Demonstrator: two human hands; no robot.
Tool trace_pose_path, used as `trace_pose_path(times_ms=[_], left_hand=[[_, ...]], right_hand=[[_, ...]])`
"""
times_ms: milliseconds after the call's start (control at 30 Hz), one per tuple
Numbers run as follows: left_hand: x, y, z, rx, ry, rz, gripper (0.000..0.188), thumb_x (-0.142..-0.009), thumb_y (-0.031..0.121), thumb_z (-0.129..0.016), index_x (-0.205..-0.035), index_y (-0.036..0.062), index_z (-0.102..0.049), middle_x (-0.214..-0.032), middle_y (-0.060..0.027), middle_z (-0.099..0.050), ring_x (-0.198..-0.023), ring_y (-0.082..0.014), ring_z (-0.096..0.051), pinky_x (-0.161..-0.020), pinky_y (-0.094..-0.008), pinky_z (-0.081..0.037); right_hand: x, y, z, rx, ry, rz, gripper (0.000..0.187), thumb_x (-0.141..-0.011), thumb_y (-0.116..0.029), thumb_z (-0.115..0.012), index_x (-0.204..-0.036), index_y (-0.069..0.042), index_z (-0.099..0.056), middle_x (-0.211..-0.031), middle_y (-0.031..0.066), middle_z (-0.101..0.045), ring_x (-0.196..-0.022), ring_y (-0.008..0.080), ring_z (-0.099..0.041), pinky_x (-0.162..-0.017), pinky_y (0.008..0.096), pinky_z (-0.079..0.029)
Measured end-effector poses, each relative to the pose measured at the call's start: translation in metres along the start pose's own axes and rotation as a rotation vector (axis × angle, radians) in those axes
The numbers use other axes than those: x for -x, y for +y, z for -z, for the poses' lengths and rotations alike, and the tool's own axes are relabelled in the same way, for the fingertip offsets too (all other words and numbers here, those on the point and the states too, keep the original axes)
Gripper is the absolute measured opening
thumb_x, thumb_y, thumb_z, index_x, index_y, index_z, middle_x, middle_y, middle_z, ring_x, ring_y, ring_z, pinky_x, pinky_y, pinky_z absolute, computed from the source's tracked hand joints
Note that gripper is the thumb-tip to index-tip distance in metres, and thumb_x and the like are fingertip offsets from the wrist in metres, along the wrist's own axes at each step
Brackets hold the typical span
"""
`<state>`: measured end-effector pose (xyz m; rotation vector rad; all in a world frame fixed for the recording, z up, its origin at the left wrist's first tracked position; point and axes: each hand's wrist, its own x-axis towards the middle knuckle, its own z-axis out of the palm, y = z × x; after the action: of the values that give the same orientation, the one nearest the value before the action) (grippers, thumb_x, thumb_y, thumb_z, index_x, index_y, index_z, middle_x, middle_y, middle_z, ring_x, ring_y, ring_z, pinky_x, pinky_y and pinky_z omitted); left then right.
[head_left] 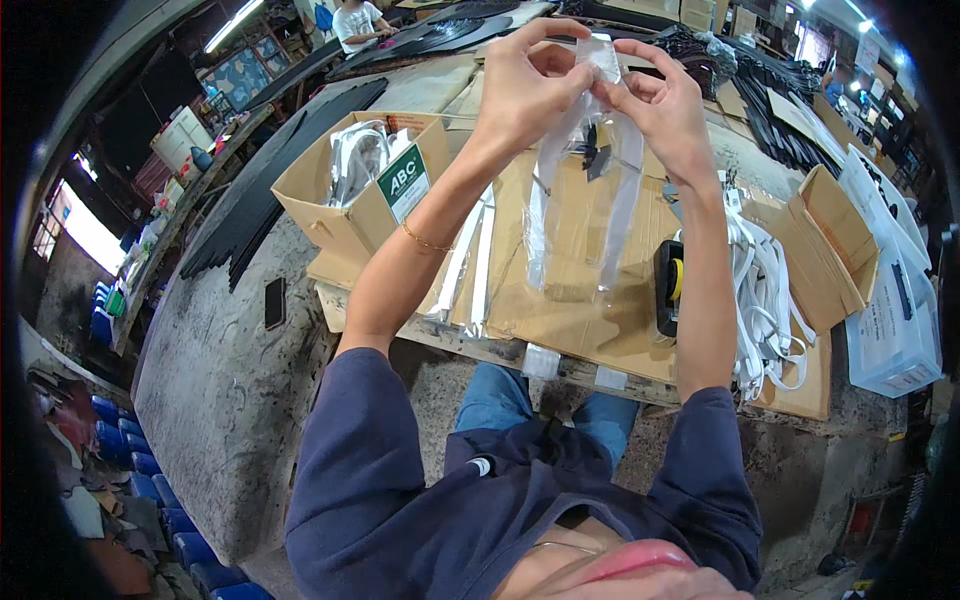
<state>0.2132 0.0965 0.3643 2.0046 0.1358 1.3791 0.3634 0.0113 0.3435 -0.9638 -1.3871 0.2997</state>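
Note:
Raised at the top middle, my left hand (528,88) and my right hand (668,112) pinch a translucent white strip (598,60) between thumbs and fingers. Its top forms a small flat square between my fingertips, and two long, glossy ends hang down over the cardboard. Whether it is bare plastic or a strap in a clear sleeve, I cannot tell. Under my left forearm lie flat white strips (482,262) on the cardboard sheet (560,310). Beside my right forearm sits a black tool with a yellow part (672,285), perhaps a tape dispenser.
An open cardboard box (330,215) of white straps stands at left, near a phone (275,303) on the table. At right are a heap of white straps (760,290), an open carton (835,240) and a clear plastic bin (895,340). Black strips (290,170) lie farther off; a person (358,25) works behind.

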Motion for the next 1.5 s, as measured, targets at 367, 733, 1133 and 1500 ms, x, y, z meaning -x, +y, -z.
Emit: trace_pose_path(times_ms=[367,733,1133,1500], left_hand=[[-0.024,0.058,0.069,-0.687,-0.551,-0.393,0.046,-0.073,0.033,-0.077,-0.109,0.0061,-0.064,-0.1,-0.013,-0.065,-0.096,-0.0264,-0.061,-0.084,-0.0398,-0.047],[-0.013,0.033,0.053,-0.437,-0.967,-0.392,0.045,-0.079,0.019,-0.074,-0.122,0.0127,-0.064,-0.116,-0.0109,-0.066,-0.102,-0.0275,-0.064,-0.098,-0.0469,-0.046],[0.004,0.024,0.047,-0.28,-0.99,-0.178,0.019,-0.077,0.007,-0.07,-0.094,0.0003,-0.072,-0.087,-0.0087,-0.071,-0.082,-0.0158,-0.065,-0.082,-0.0307,-0.051],[0.034,0.005,0.053,-0.099,-0.766,0.163,0.012,-0.078,0.001,-0.067,-0.088,-0.0026,-0.072,-0.085,-0.006,-0.07,-0.084,-0.0106,-0.061,-0.084,-0.0257,-0.048]], right_hand=[[0.018,-0.021,0.01,-0.05,-0.247,-0.088,0.07,-0.077,-0.007,-0.078,-0.135,-0.004,-0.039,-0.086,0.0086,-0.068,-0.079,0.0096,-0.062,-0.07,0.0229,-0.047],[0.029,-0.031,0.01,0.066,-0.431,-0.17,0.073,-0.075,-0.003,-0.078,-0.136,-0.007,-0.038,-0.089,0.0105,-0.068,-0.082,0.011,-0.063,-0.075,0.0252,-0.048],[0.033,-0.028,0.008,0.013,-0.565,-0.135,0.079,-0.075,-0.006,-0.077,-0.141,-0.009,-0.035,-0.082,0.0054,-0.066,-0.083,0.0105,-0.063,-0.078,0.0232,-0.047],[0.092,-0.014,-0.035,0.456,0.08,0.336,0.028,-0.072,-0.009,-0.077,-0.099,-0.009,-0.069,-0.11,0.0084,-0.061,-0.103,0.0249,-0.059,-0.087,0.0364,-0.048]])
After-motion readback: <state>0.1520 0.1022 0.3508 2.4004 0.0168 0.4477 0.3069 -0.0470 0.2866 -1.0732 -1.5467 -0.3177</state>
